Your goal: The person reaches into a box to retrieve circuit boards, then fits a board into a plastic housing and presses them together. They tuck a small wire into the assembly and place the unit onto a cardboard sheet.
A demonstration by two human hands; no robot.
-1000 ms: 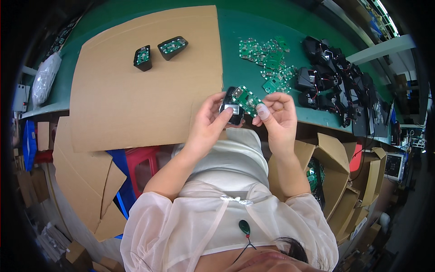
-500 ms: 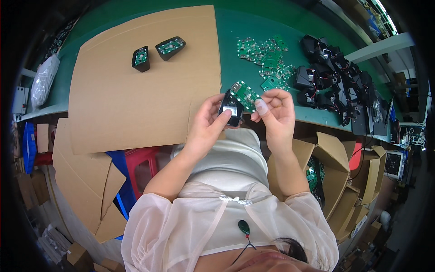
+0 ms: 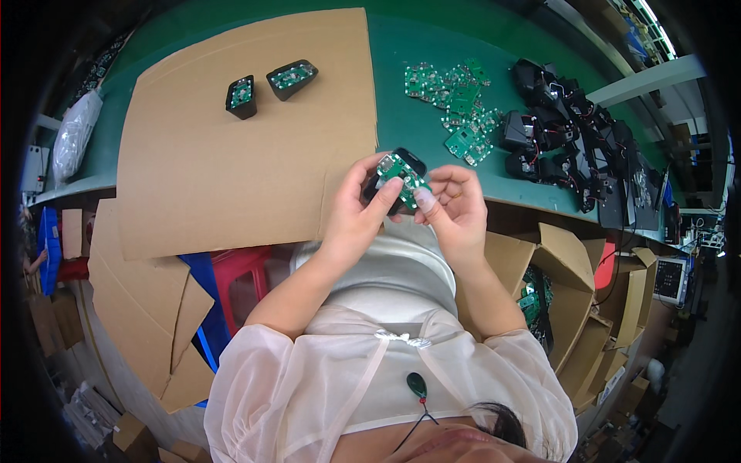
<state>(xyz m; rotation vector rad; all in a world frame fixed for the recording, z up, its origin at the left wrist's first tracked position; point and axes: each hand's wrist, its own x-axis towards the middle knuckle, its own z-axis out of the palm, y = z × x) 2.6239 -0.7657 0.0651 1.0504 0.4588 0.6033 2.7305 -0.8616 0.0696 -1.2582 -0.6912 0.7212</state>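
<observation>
Both hands meet over the near edge of the green worktop (image 3: 386, 116), just right of the cardboard sheet (image 3: 231, 154). The left hand (image 3: 356, 216) is closed around a small black housing (image 3: 390, 185), its fingers wrapped over the top. The right hand (image 3: 455, 204) pinches a green circuit board (image 3: 405, 176) with thumb and forefinger and holds it against the open face of the housing. Compared with a second ago the board lies flatter on the housing and the pair sits slightly nearer the body; half a second ago the hands were in almost the same pose. Two finished housings (image 3: 266, 85) rest on the far part of the cardboard, unchanged. Loose boards (image 3: 455, 100) lie far right of the hands, and beyond them a heap of black parts (image 3: 571, 139), both as before
</observation>
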